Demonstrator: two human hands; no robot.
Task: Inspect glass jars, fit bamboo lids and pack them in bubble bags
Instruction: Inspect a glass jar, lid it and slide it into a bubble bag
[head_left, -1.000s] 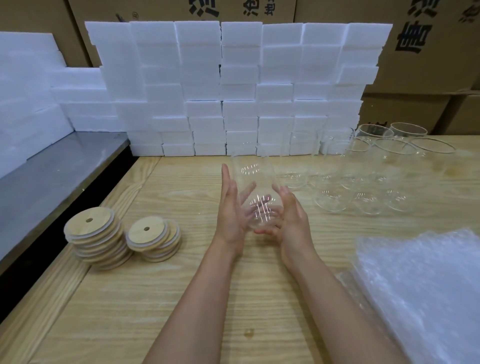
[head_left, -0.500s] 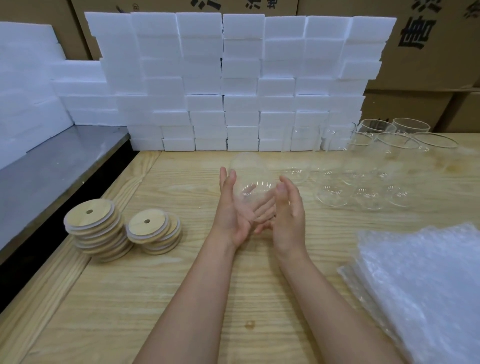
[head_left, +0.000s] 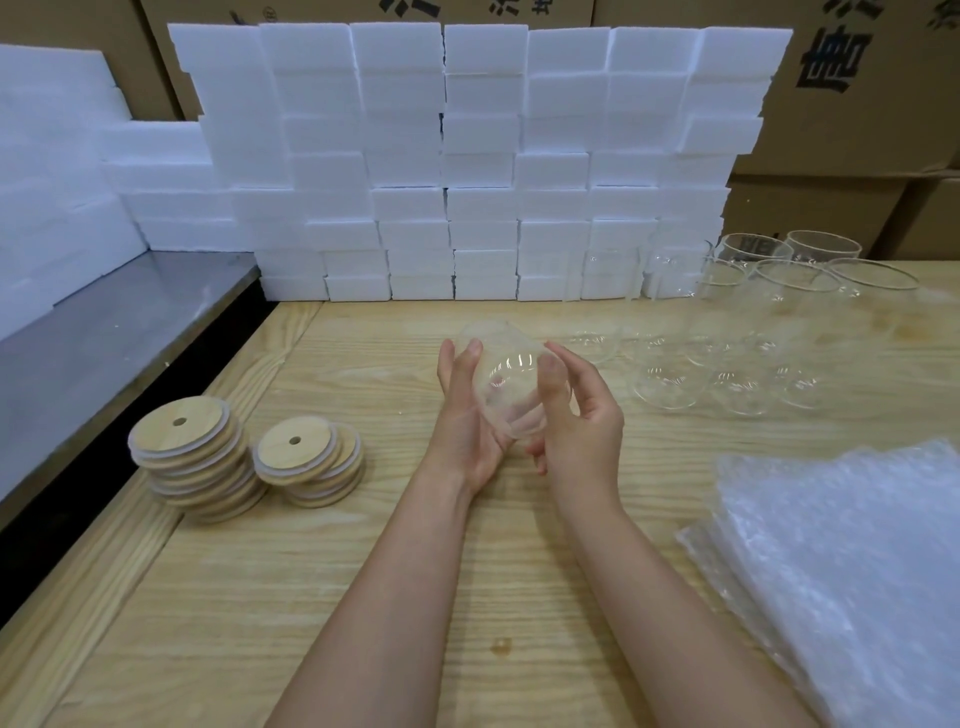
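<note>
A clear glass jar (head_left: 511, 384) was held tilted above the middle of the worktop (head_left: 363, 597), its outline faint against the pale wood. The left hand (head_left: 467, 431) curled its grip round the jar from below, thumb on the side. The right hand (head_left: 582, 421) closed its grip on the other side, thumb pressed to the glass and fingers partly hidden behind it. More empty jars (head_left: 727, 332) stood toward the far right edge, their walls hard to tell apart. Two stacks of bamboo lids (head_left: 192, 457) sat near the left edge. Bubble bags (head_left: 841, 561) lay at the near right corner, cut off by the frame. White foam blocks (head_left: 467, 156) lined the far edge.
</note>
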